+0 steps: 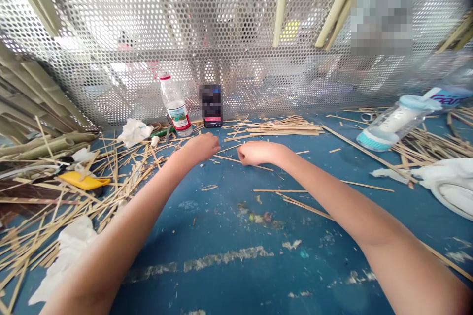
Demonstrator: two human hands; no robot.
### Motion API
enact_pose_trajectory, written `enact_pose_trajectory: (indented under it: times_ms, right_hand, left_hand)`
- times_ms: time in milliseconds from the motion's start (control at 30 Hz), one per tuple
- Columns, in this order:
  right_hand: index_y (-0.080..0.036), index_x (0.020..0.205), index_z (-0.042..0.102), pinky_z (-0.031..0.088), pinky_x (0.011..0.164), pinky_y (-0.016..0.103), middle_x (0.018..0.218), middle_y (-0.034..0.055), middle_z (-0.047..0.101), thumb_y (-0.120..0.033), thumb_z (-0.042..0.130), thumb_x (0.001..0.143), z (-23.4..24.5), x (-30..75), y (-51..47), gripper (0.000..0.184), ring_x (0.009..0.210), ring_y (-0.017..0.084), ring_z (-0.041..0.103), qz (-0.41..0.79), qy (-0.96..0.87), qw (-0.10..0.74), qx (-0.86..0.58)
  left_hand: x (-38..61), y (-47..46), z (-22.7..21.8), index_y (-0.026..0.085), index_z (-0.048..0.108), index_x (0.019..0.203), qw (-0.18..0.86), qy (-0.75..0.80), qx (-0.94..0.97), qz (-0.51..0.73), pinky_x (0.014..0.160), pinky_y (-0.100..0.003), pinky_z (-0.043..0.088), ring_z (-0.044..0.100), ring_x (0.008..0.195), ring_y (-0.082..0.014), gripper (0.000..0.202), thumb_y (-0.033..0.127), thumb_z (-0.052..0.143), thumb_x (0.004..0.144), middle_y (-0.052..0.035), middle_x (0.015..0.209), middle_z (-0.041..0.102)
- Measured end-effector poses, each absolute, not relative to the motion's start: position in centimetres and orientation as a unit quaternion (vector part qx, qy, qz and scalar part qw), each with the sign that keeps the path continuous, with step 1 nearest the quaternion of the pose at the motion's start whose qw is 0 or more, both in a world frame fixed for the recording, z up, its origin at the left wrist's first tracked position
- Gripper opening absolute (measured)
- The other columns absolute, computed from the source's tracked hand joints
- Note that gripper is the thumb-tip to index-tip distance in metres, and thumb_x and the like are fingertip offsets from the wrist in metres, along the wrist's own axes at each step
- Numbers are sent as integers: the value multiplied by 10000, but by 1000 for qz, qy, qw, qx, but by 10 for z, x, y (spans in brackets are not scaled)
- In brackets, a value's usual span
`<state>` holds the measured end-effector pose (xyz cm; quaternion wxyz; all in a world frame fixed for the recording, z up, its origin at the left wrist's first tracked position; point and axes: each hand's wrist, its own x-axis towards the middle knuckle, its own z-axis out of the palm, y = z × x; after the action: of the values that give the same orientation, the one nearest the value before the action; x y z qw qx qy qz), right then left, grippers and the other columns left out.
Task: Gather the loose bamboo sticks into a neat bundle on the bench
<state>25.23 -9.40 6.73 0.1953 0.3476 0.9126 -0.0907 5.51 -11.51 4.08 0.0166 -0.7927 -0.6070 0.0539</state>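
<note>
A: What takes up most of the view?

B: The perforated metal screen (236,34) along the back, and below it the scuffed blue table (229,266). Taking the table's middle as the landmark, a broad litter of bamboo strips (74,206) covers the left of it, with a neater bundle of strips (281,127) behind it, near the screen.

A: Anything else around that middle?

B: Behind it and slightly left stands a water bottle (176,106), upright, with a small dark box (212,106) just beside it. Far to the right a pale bottle (395,122) lies on its side, and white cloth (439,177) is bunched near the right edge.

A: And the person's hands?

B: Both arms stretch out over the table's middle. The left hand (201,147) and the right hand (254,152) are curled into loose fists, close together but not touching. A single thin strip (244,163) lies on the table behind the middle, running under the gap between them. The right fingers look pinched on or just at it; whether the left hand grips anything, he cannot tell from here.

A: Which step does that look like?

B: Probably picking one strip out of the scatter. Judging by how thin and flat it lies, lifting it would call for a fine fingertip pinch, raising one end without dragging the neighbours.
</note>
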Motion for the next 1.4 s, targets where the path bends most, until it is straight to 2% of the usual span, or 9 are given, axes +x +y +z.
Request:
enact_pose_trajectory:
  times_ms: [133,333,500,633,800,1000,1133,1233,1400]
  right_hand:
    - [-150,907,699,331,539,283,904,87,701,-252,576,799,68,257,-84,193,699,186,588,-104,912,209,338]
    - [-201,860,652,329,542,275,827,23,655,-193,599,770,83,298,-50,104,672,166,547,-135,892,225,368]
    - [-254,1041,682,438,669,281,1060,25,695,-90,597,733,93,347,-13,360,870,211,628,-196,860,97,460]
    - [-236,981,711,445,796,312,1109,36,709,-116,561,769,94,384,17,286,993,239,629,-192,845,16,500]
    - [-242,980,726,348,918,435,1102,63,711,-148,488,787,72,410,42,320,1038,281,601,-39,783,-69,616]
    - [-223,1146,687,335,949,455,1280,134,591,-99,451,773,33,418,48,458,1174,315,525,9,789,-68,611]
    - [-225,1186,659,343,972,458,1315,131,576,-131,449,816,32,414,47,436,1202,319,509,-4,802,-66,594]
    - [-215,1135,673,360,976,426,1273,108,623,-173,434,860,43,402,44,367,1170,291,537,-14,826,-90,556]
    - [-204,1102,684,416,878,332,1222,80,675,-237,463,888,57,382,33,309,1058,251,603,-45,848,-86,521]
  left_hand:
    - [65,-117,27,145,648,1035,15,-597,-801,44,963,-317,451,622,1085,-236,254,295,462,949,-136,1107,671]
    - [51,-114,33,173,650,940,-1,-619,-784,36,802,-276,484,661,898,-203,228,270,445,917,-88,977,709]
    - [30,-115,55,172,628,956,7,-647,-762,15,681,-262,453,650,772,-196,236,306,442,900,-79,898,708]
    - [22,-120,70,170,615,971,27,-658,-752,-2,665,-274,440,637,745,-204,246,304,423,897,-78,875,699]
    - [19,-118,72,173,618,1044,50,-670,-740,1,721,-299,459,650,833,-235,297,281,376,912,-100,925,701]
    - [9,-117,66,170,639,1072,64,-678,-731,37,833,-325,490,663,949,-247,315,246,375,918,-119,1038,712]
    - [9,-122,62,81,665,1034,81,-700,-707,61,943,-415,469,638,1069,-311,323,174,390,893,-214,1092,689]
    - [29,-122,46,30,598,1210,86,-696,-711,50,998,-474,435,565,1201,-363,441,304,366,955,-280,1250,606]
    - [54,-114,3,216,308,1530,20,-636,-769,60,1146,-432,309,307,1458,-286,597,495,276,1003,-117,1591,323]
